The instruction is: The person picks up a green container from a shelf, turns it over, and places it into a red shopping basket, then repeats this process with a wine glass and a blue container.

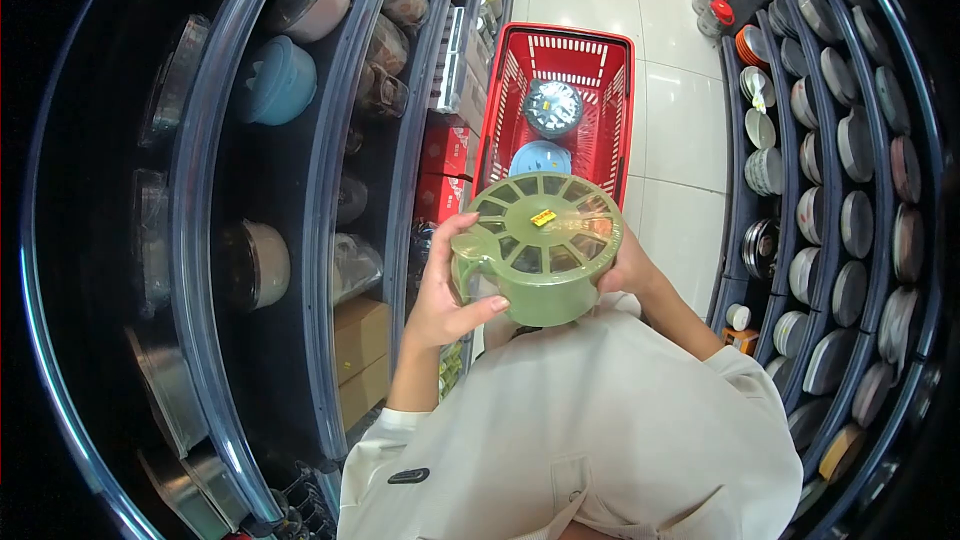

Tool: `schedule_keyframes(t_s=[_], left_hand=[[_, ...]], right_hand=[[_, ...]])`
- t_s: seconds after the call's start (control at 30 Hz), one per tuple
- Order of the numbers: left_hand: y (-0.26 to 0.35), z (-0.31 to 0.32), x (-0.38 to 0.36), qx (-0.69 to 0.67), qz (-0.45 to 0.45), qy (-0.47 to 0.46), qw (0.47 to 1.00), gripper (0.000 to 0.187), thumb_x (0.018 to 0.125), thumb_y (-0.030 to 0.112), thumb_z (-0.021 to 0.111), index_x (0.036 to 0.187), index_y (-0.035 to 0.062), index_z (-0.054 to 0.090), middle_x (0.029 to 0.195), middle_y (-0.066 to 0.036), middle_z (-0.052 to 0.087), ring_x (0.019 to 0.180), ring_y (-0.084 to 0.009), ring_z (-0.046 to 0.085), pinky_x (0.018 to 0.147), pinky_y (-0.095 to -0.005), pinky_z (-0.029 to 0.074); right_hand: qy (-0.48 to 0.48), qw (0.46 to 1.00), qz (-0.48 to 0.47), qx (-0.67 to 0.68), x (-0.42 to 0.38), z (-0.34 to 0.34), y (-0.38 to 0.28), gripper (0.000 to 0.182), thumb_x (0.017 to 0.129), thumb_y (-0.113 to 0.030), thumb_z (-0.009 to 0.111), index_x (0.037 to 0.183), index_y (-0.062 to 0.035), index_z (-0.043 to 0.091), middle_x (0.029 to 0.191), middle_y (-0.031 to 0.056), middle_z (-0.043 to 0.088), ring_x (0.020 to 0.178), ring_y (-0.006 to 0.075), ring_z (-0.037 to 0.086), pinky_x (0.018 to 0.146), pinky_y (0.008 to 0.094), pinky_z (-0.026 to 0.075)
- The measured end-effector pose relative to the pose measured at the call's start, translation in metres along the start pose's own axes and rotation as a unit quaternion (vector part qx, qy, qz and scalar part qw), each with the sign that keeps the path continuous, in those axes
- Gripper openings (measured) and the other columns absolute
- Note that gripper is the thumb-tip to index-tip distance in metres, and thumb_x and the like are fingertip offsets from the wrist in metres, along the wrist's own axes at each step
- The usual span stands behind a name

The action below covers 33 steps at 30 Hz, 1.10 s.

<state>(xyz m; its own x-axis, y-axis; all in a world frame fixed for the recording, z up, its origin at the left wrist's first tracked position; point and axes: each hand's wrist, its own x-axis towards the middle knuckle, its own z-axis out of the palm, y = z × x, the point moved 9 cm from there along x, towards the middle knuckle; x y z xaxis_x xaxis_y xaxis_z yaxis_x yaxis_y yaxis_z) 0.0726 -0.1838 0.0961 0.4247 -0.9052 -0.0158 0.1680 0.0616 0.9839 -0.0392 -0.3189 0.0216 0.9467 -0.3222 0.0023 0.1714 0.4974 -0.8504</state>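
Note:
A green lidded container [548, 250] with a handle on its left side is held in front of my body. Its lid has a ring of clear panels and a yellow sticker near the middle. My left hand [447, 285] grips the handle side, with the thumb along the front of the handle. On the right, my right hand [628, 262] clasps the container's side; some of its fingers are hidden behind it. Just beyond stands a red shopping basket [627, 110], holding a blue round item [541, 157] and a plastic-wrapped round item [553, 108].
Shelves on my left hold a light blue container [280, 80], a cream-and-brown pot [262, 262] and cardboard boxes [360, 345]. Stacked plates [766, 172] line the shelves on my right. Red-lidded jars [714, 8] stand beyond, by the tiled floor [682, 120].

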Motion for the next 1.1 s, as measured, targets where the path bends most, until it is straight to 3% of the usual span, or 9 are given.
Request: schedule_keyframes(t_s=[0.33,0.4,0.43,0.5,0.53,0.63,0.7,0.97,1.1], left_hand=[[-0.019,-0.008,-0.009,0.007,0.013,0.031,0.999,0.092,0.064,0.008,0.083,0.14,0.0052,0.031,0.135,-0.013,0.042,0.126,-0.0245,0.042,0.106,-0.0381,0.033],[-0.021,-0.009,-0.008,0.016,0.016,0.038,0.999,0.092,0.063,0.008,0.083,0.14,0.0051,0.031,0.135,-0.013,0.042,0.126,-0.0246,0.042,0.106,-0.0384,0.033],[-0.021,-0.01,-0.007,0.026,0.028,0.054,0.998,0.092,0.063,0.009,0.084,0.139,0.0056,0.032,0.136,-0.014,0.041,0.127,-0.0251,0.042,0.106,-0.039,0.034],[-0.025,-0.011,-0.006,0.037,0.038,0.07,0.996,0.091,0.063,0.009,0.084,0.138,0.006,0.033,0.137,-0.014,0.039,0.127,-0.0257,0.042,0.106,-0.0396,0.035],[-0.022,-0.013,-0.005,0.092,0.077,0.081,0.99,0.091,0.064,0.011,0.085,0.138,0.0063,0.032,0.139,-0.015,0.038,0.126,-0.0262,0.043,0.105,-0.0395,0.037],[-0.012,-0.006,-0.002,0.233,0.15,0.099,0.956,0.089,0.062,0.015,0.088,0.134,0.0081,0.036,0.14,-0.021,0.036,0.126,-0.033,0.043,0.103,-0.0427,0.038],[-0.001,0.005,0.0,0.366,0.19,0.106,0.905,0.085,0.057,0.019,0.091,0.129,0.0118,0.045,0.14,-0.031,0.033,0.126,-0.0445,0.041,0.102,-0.0487,0.039],[-0.008,0.021,0.004,0.425,0.261,0.089,0.862,0.081,0.057,0.021,0.091,0.125,0.015,0.049,0.14,-0.033,0.032,0.126,-0.047,0.04,0.101,-0.0516,0.039],[-0.011,0.021,0.014,0.485,0.274,0.103,0.824,0.084,0.06,0.017,0.089,0.128,0.0124,0.04,0.14,-0.034,0.027,0.125,-0.0477,0.042,0.099,-0.0509,0.044]], right_hand=[[-0.024,0.998,0.035,-0.05,-0.004,-0.008,0.0,0.13,0.05,-0.058,0.088,0.146,-0.0002,0.021,0.142,0.0121,0.037,0.132,0.0212,0.036,0.11,0.0366,0.029],[-0.011,0.999,-0.012,-0.036,-0.002,-0.01,-0.009,0.11,0.069,-0.056,0.079,0.145,-0.0005,0.023,0.143,0.0121,0.036,0.133,0.0208,0.035,0.11,0.0365,0.029],[-0.011,0.999,-0.012,-0.036,0.0,-0.008,-0.01,0.11,0.069,-0.056,0.079,0.145,-0.0005,0.023,0.143,0.0121,0.036,0.133,0.0208,0.035,0.11,0.0365,0.029],[0.064,0.998,0.024,0.002,0.004,-0.017,-0.007,0.082,0.09,-0.055,0.057,0.143,-0.0019,0.027,0.14,0.0108,0.039,0.132,0.0203,0.037,0.107,0.0364,0.033],[0.065,0.998,0.024,0.002,0.004,-0.019,-0.005,0.082,0.09,-0.055,0.057,0.143,-0.0019,0.027,0.14,0.0108,0.039,0.132,0.0203,0.037,0.107,0.0364,0.033],[0.128,0.986,0.108,0.02,0.002,-0.033,0.023,0.064,0.099,-0.055,0.031,0.143,-0.0088,0.031,0.135,0.0078,0.043,0.124,0.0173,0.044,0.101,0.0355,0.04],[0.129,0.984,0.118,0.026,0.001,-0.028,0.027,0.062,0.099,-0.054,0.032,0.144,-0.01,0.031,0.134,0.0071,0.044,0.122,0.0167,0.045,0.1,0.0352,0.041],[0.138,0.968,0.206,0.033,-0.004,-0.036,0.038,0.066,0.097,-0.054,0.037,0.146,-0.0119,0.022,0.133,0.0091,0.042,0.118,0.0237,0.049,0.093,0.0411,0.048],[0.095,0.971,0.21,0.063,0.004,-0.032,0.03,0.068,0.096,-0.052,0.041,0.146,-0.0123,0.018,0.136,0.0101,0.039,0.121,0.0262,0.048,0.093,0.0461,0.048]])
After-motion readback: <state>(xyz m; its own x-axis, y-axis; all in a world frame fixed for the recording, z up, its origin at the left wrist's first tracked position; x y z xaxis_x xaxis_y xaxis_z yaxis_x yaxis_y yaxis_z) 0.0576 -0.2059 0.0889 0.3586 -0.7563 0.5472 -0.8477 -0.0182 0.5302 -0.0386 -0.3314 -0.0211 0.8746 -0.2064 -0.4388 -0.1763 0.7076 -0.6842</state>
